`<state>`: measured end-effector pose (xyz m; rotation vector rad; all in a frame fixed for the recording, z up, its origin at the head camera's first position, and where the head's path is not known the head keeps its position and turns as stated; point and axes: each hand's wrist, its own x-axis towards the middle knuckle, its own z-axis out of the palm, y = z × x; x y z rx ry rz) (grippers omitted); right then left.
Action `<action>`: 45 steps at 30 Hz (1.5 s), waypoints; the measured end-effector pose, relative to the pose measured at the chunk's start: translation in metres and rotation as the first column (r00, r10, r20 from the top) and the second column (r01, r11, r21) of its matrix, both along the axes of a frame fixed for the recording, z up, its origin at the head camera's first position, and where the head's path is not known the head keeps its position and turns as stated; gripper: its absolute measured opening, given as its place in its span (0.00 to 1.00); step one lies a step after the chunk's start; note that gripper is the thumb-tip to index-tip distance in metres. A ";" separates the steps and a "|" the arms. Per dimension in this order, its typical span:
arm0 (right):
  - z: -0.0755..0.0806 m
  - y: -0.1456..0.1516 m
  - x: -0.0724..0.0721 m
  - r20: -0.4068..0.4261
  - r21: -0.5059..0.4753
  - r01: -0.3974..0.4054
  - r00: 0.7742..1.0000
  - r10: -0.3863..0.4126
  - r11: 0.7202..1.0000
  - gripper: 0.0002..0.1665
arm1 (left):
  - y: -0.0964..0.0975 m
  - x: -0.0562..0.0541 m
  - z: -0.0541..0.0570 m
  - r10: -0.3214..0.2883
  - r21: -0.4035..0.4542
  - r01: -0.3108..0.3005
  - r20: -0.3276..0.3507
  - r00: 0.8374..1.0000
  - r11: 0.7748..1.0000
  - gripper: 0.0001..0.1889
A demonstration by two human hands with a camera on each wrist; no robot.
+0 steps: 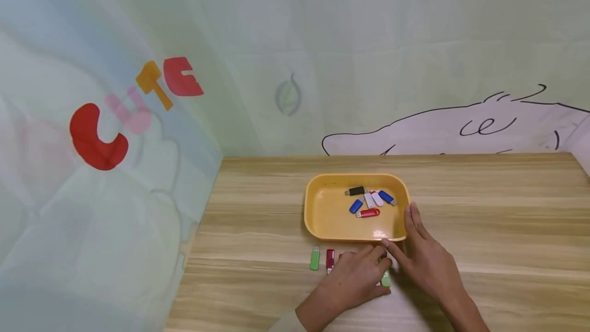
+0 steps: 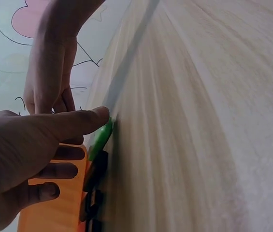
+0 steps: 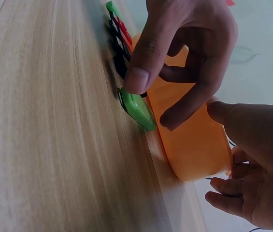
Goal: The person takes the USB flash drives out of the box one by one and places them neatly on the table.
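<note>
A yellow plastic tray [image 1: 327,214] holds several USB sticks, among them a black one [image 1: 356,191], blue ones and a red one [image 1: 369,213]. My right hand [image 1: 430,263] grips its front right corner, thumb at the front rim and fingers along the right side. In front of the tray, my left hand [image 1: 352,275] is bent over a row of USB sticks and covers part of it. Its thumb tip is right at a green USB stick [image 3: 138,110], with the index finger curved apart from it. Another green USB stick [image 1: 315,258] and a dark red one [image 1: 330,259] show left of that hand.
The wood-grain table [image 1: 258,204] runs back to a printed cloth [image 1: 262,40] with cartoon drawings. On the left, a second cloth side bears colored letters [image 1: 103,142]. The tray's front wall stands close behind the row of sticks.
</note>
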<state>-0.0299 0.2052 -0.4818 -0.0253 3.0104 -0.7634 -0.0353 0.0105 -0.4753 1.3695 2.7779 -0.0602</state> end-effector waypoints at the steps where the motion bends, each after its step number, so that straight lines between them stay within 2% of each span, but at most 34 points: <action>1: 0.000 0.000 0.000 -0.003 0.000 -0.001 1.000 0.001 1.000 0.61 | 0.000 0.000 0.001 -0.002 0.001 0.002 -0.008 1.000 1.000 0.28; 10: -0.001 0.001 0.000 0.004 0.004 0.001 1.000 -0.001 1.000 0.62 | -0.005 -0.001 0.011 -0.029 0.022 0.031 -0.083 0.996 0.999 0.25; 17: -0.001 0.000 -0.001 0.003 0.002 0.005 1.000 -0.005 1.000 0.62 | -0.010 -0.007 0.021 -0.025 0.034 0.028 -0.072 0.997 0.999 0.27; 22: 0.000 -0.001 -0.002 0.020 0.007 0.017 1.000 -0.017 1.000 0.63 | -0.013 -0.013 0.026 -0.019 0.090 0.033 -0.144 0.989 0.995 0.27; 25: 0.000 -0.001 -0.002 0.033 0.010 0.019 0.999 -0.020 1.000 0.64 | -0.016 -0.016 0.030 -0.006 0.125 0.023 -0.133 0.991 0.992 0.27; 31: 0.000 -0.002 -0.002 0.042 0.010 0.018 0.999 -0.019 1.000 0.65 | -0.019 -0.023 0.039 0.033 0.175 -0.023 -0.054 0.998 0.984 0.24; 34: 0.000 -0.001 -0.002 0.031 0.005 0.018 0.999 -0.018 1.000 0.64 | -0.021 -0.026 0.042 0.047 0.182 -0.034 -0.069 0.996 0.983 0.22; 39: 0.000 -0.001 -0.001 0.024 -0.003 0.017 1.000 -0.017 1.000 0.63 | -0.026 -0.034 0.044 0.049 0.188 -0.023 -0.138 0.989 0.982 0.22; 45: 0.000 -0.001 -0.001 0.020 0.000 0.018 1.000 -0.018 1.000 0.63 | -0.031 -0.046 0.050 0.074 0.169 -0.055 -0.108 0.991 0.984 0.24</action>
